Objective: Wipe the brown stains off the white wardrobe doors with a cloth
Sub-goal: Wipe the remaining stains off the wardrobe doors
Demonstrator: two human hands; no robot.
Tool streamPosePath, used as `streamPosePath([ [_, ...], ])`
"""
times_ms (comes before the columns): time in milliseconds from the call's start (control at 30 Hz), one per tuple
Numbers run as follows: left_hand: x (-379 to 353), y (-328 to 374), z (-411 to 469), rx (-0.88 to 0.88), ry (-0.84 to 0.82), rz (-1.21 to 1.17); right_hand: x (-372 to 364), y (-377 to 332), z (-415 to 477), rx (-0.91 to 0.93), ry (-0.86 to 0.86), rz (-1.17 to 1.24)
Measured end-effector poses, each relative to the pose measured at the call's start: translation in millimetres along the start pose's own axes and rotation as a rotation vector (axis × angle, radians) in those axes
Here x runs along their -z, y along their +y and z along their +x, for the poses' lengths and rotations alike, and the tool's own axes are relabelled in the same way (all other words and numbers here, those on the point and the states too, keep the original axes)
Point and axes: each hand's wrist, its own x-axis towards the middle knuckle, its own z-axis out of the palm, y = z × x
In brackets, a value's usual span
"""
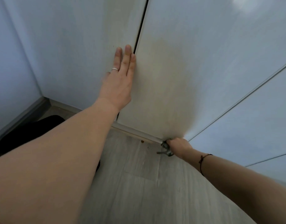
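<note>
We press our left hand (119, 81) flat, fingers straight, against the left wardrobe door (74, 46). Our right hand (179, 145) clutches the grey cloth (165, 148) at the bottom edge of the brown-stained right door (163, 86), just above the floor (139, 183).

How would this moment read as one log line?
left hand flat on left door | right hand grips cloth at right door bottom | brown stain above cloth
</note>
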Motion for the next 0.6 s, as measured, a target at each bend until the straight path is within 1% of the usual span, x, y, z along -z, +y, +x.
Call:
streamPosePath([
  [100, -2.5, -5.2, 1.1, -0.03, 0.011, -0.037, 21.8, -11.6, 0.9, 0.012, 0.145, 0.124],
  [200, -1.5, -11.4, 0.5, -0.044, 0.021, -0.046, 66.6, -47.4, 10.7, 0.122, 0.365, 0.29],
  [233, -0.1, -12.9, -0.2, -0.049, 0.017, -0.045, 85.0, -59.9, 14.2, 0.167, 0.461, 0.356],
  [333, 5.0, -17.7, -1.6, -0.071, -0.006, -0.023, 135.1, -91.7, 23.4, 0.286, 0.841, 0.509],
  [367, 7.1, -18.8, -1.4, -0.076, -0.014, -0.012, 144.3, -98.3, 24.8, 0.299, 0.919, 0.545],
  [400, 9.2, -20.1, -1.8, -0.08, -0.021, -0.002, 147.6, -103.4, 26.3, 0.311, 0.933, 0.567],
  [433, 10.9, -20.5, -1.2, -0.084, -0.024, 0.001, 145.5, -105.3, 28.8, 0.323, 0.894, 0.562],
  [467, 12.1, -20.8, -0.8, -0.086, -0.027, -0.001, 137.7, -105.4, 32.7, 0.326, 0.804, 0.528],
  [567, 12.9, -21.5, -0.5, -0.09, -0.035, -0.012, 96.3, -94.3, 43.2, 0.275, 0.389, 0.376],
  [600, 12.1, -22.0, -0.3, -0.095, -0.031, -0.017, 80.6, -88.8, 44.6, 0.241, 0.276, 0.323],
])
